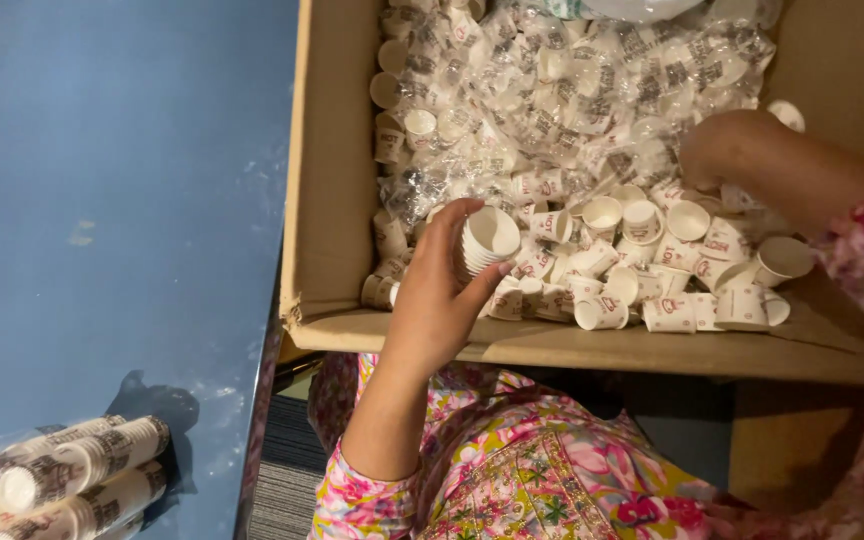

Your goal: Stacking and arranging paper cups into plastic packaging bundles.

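Nearest, wrapped sleeves of cups (pixel 62 485) lie on the blue desk (pixel 102 200). The left hand (pixel 442 290) grips a short stack of paper cups (pixel 482 240) just over the near wall of the cardboard box (pixel 327 200). Loose cups (pixel 652 270) lie beside it. Farther in, the right hand (pixel 722 150) reaches down among them; whether it grips any cannot be told.

One cardboard box (pixel 332 200) sits right of centre, holding loose small paper cups (pixel 602 215) too many to count. Three wrapped sleeves of cups (pixel 62 480) lie near left on the desk (pixel 102 200). Two hands show: left hand (pixel 442 290) and right hand (pixel 717 150).
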